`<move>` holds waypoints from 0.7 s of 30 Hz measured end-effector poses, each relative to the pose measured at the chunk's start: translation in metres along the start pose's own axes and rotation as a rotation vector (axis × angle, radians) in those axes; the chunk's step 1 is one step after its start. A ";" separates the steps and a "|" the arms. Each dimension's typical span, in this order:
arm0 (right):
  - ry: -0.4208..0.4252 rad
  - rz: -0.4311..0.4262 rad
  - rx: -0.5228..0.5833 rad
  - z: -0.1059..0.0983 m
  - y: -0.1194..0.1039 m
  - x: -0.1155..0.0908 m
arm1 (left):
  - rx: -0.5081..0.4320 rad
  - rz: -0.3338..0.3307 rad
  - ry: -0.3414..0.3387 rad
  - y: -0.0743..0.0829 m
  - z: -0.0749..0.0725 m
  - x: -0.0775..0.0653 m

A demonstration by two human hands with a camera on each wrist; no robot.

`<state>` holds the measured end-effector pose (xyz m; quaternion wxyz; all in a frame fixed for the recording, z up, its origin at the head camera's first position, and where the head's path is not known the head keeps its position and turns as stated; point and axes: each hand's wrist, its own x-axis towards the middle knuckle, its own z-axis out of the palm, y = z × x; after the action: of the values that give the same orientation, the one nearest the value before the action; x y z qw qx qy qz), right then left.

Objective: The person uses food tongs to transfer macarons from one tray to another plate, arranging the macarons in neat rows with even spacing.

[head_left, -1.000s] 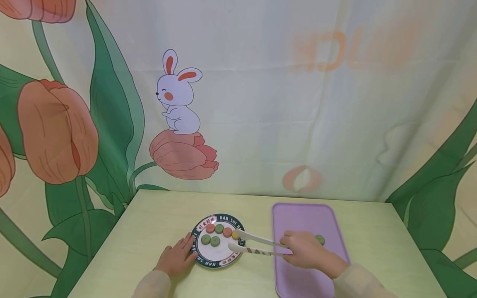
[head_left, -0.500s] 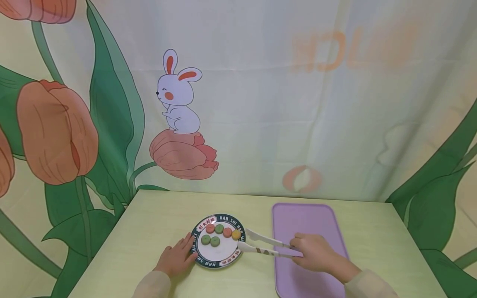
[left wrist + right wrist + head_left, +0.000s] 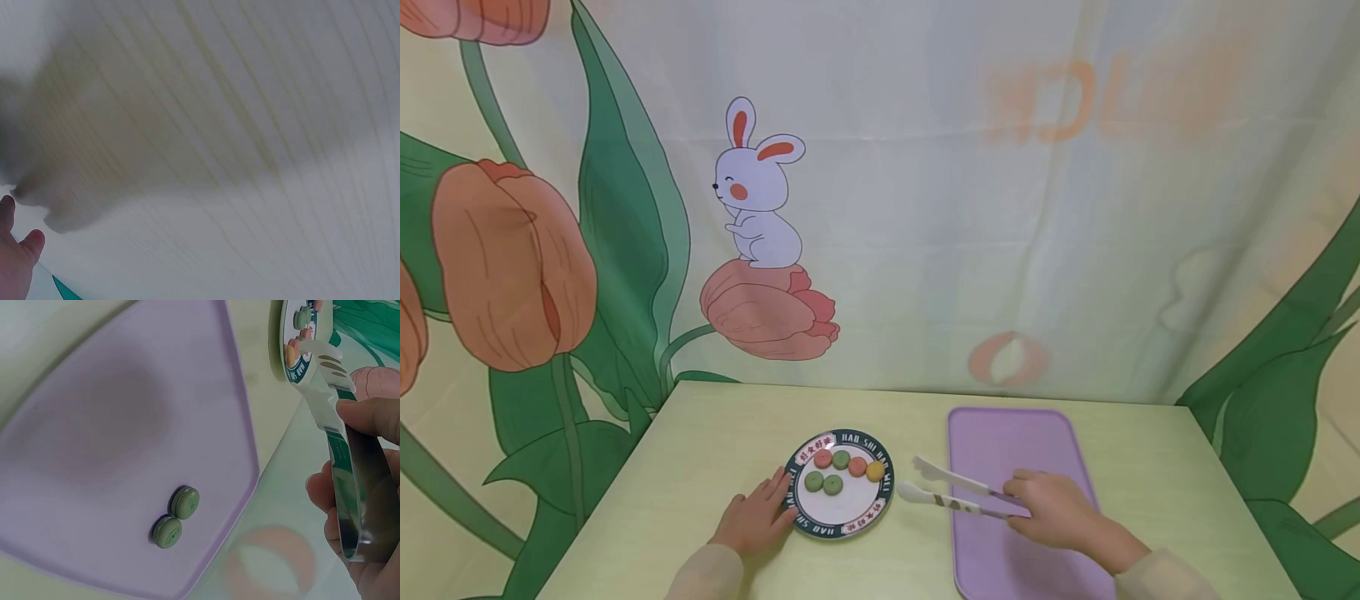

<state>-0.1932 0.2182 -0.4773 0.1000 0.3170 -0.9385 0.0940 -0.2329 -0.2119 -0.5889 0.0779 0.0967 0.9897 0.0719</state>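
Observation:
My left hand point(image 3: 756, 518) rests at the left rim of a round plate point(image 3: 848, 507), fingers extended along its dark patterned border. On the plate sit small macarons: three green point(image 3: 832, 485), two pink point(image 3: 823, 458) and one yellow point(image 3: 876, 472). My right hand point(image 3: 1051, 507) grips white-tipped metal tongs point(image 3: 951, 475), thumb on one arm and fingers on the other. Their tips are spread with nothing between them, just right of the plate. Two green macarons point(image 3: 185, 502) lie side by side on the purple tray point(image 3: 106, 469) in the right wrist view; the right hand hides them in the head view.
The tray point(image 3: 1000, 437) lies on the right part of the pale table point(image 3: 737, 417), below my right hand. A curtain point(image 3: 895, 208) printed with tulips and a rabbit hangs along the table's back edge. The left wrist view shows mostly shadowed tabletop point(image 3: 206, 125).
The tongs have drawn back rightward from over the plate's yellow macaron to beyond the rim, leaving it on the plate. My right hand moved right over the tray; my left hand stayed put.

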 end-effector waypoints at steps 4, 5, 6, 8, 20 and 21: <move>0.022 -0.009 -0.006 0.000 0.004 -0.004 | 0.003 -0.004 -0.001 -0.001 0.000 0.000; 0.023 -0.010 -0.006 -0.001 0.005 -0.004 | 0.006 -0.001 0.001 -0.001 0.000 0.000; 0.023 -0.010 -0.001 -0.001 0.005 -0.005 | 0.010 -0.001 0.001 -0.001 0.000 0.000; 0.025 -0.010 0.008 -0.002 0.006 -0.007 | 0.013 -0.001 0.002 -0.001 0.000 0.000; 0.007 0.035 -0.008 -0.004 0.014 -0.017 | 0.015 0.008 0.005 -0.002 0.001 0.001; 0.001 0.043 -0.009 -0.005 0.015 -0.018 | 0.014 0.011 0.006 -0.001 0.001 0.001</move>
<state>-0.1877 0.2412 -0.4786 0.0996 0.2961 -0.9455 0.0923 -0.2337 -0.2131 -0.5899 0.0740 0.1023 0.9898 0.0657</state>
